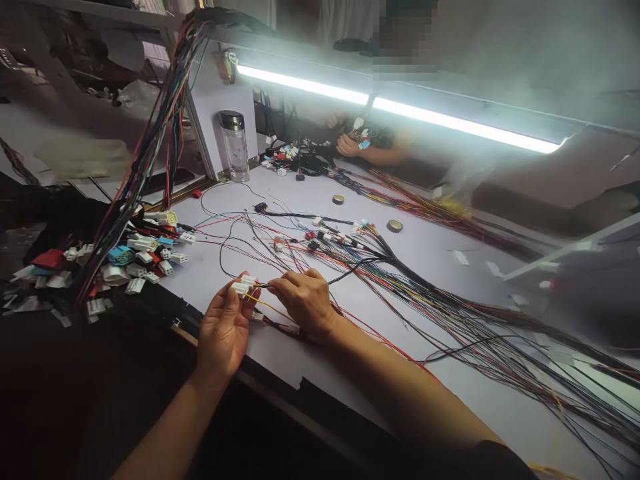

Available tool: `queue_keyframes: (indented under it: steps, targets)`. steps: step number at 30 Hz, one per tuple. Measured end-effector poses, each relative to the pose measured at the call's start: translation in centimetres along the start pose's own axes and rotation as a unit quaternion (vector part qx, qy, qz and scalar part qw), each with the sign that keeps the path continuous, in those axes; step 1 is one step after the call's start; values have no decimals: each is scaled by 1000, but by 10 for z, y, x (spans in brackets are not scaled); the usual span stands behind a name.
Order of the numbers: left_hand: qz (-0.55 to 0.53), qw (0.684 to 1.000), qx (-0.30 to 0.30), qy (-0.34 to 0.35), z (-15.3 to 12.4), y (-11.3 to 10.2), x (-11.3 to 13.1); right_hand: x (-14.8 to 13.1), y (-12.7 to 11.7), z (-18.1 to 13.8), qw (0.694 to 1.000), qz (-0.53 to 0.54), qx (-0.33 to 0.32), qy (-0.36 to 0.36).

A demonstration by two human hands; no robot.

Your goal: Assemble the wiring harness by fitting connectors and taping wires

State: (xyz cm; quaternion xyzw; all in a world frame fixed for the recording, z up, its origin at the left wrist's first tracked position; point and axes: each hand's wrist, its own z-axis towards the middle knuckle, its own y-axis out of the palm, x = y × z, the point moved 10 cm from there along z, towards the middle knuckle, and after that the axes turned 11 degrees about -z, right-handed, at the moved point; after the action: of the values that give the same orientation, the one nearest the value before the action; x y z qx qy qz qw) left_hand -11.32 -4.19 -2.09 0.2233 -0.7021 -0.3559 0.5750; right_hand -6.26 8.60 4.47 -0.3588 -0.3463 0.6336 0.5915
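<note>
Near the front edge of the table, my left hand (226, 327) is closed around a white wire connector (244, 287), thumb on its near side. A yellow wire (270, 307) and darker wires come out of the connector toward the right. My right hand (307, 300) pinches a dark wire (263, 285) just beside the connector; its fingertips are partly hidden behind the hand. Past my hands lies a spread wiring harness (400, 267), with several small connectors on its loose ends.
A heap of connectors (135, 257) hangs at the left edge with a wire bundle (150, 147). A glass bottle (235, 150) stands at the back. Two tape rolls (395, 226) lie beyond the harness. Across the table, a co-worker's hand (350, 145) holds connectors below a lit tube (465, 123).
</note>
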Motion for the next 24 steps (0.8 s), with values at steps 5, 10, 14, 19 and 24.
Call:
queue_keyframes:
  steps: [5,10,14,19,24]
  targets:
    - [1,1000,6,-2,1,0,0,1,-4,-1,1000,-1,9,-2]
    - [-4,1000,6,-5,1,0,-1,2,-6,-2,1000,5,24,-3]
    - [-14,1000,7,-10,2,-1,-1,1,-8,-3,999,-1,37,-8]
    - [-18,1000,15,-16,4,-4,-2,-2,-18,-3,997,-23,78,-16]
    - [-25,999,41,-23,4,-10,-5,-3,-29,-6,992,-34,124,-13]
